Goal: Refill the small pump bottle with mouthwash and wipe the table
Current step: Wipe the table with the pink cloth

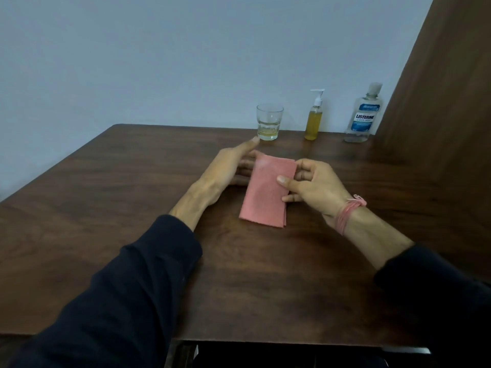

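Observation:
A folded pink cloth [265, 192] lies flat on the dark wooden table [106, 195]. My right hand [316, 187] pinches its right edge, thumb on top and fingers curled under. My left hand [233, 166] rests at the cloth's left edge with straight fingers, partly tucked beneath the far corner. The small pump bottle [314, 120], with yellow liquid and a white pump, stands at the table's far edge. To its right stands a nearly empty clear mouthwash bottle [363, 115] with a blue label.
A clear glass [269, 122] with a little yellowish liquid stands just beyond my left fingertips. A brown wooden panel [438, 102] rises at the right, behind the mouthwash bottle. The table's near edge runs along the bottom of the view.

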{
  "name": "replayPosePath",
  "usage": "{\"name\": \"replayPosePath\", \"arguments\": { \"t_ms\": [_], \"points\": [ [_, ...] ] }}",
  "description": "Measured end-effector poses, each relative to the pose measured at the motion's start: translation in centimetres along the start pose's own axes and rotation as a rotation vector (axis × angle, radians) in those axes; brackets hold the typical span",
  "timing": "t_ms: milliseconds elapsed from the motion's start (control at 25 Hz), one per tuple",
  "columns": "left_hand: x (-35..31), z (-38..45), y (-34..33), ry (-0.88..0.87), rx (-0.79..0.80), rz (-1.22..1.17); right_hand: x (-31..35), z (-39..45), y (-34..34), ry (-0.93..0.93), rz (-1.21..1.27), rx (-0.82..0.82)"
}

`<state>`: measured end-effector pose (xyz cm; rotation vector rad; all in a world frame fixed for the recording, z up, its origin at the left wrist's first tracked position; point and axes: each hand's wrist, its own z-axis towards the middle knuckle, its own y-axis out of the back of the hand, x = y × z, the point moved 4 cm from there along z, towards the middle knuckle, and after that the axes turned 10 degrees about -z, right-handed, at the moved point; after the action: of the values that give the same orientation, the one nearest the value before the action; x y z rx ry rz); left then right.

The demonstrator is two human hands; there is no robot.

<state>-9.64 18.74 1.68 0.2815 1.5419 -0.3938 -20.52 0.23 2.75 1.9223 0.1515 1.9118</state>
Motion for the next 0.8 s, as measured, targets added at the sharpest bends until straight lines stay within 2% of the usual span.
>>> {"name": "replayPosePath", "arguments": {
  "t_ms": [240, 360, 520, 680, 800],
  "points": [
    [0.7, 0.2, 0.2, -0.081, 0.052, 0.136, -1.7, 3.1, 1.5, -0.05, 0.147, -0.166],
    [0.4, 0.2, 0.4, -0.222, 0.034, 0.267, -1.9, 4.5, 1.6, -0.021, 0.13, -0.242],
    [0.8, 0.6, 1.8, -0.297, -0.171, 0.411, -1.0, 6.8, 0.3, 0.064, -0.137, -0.262],
    [0.6, 2.9, 4.7, -0.305, -0.399, 0.408, 0.8, 10.3, -3.1, 0.167, -0.303, -0.154],
    [0.3, 6.2, 6.9, -0.278, -0.502, 0.461, 1.6, 13.5, -6.2, 0.23, -0.438, -0.098]
  ]
}}
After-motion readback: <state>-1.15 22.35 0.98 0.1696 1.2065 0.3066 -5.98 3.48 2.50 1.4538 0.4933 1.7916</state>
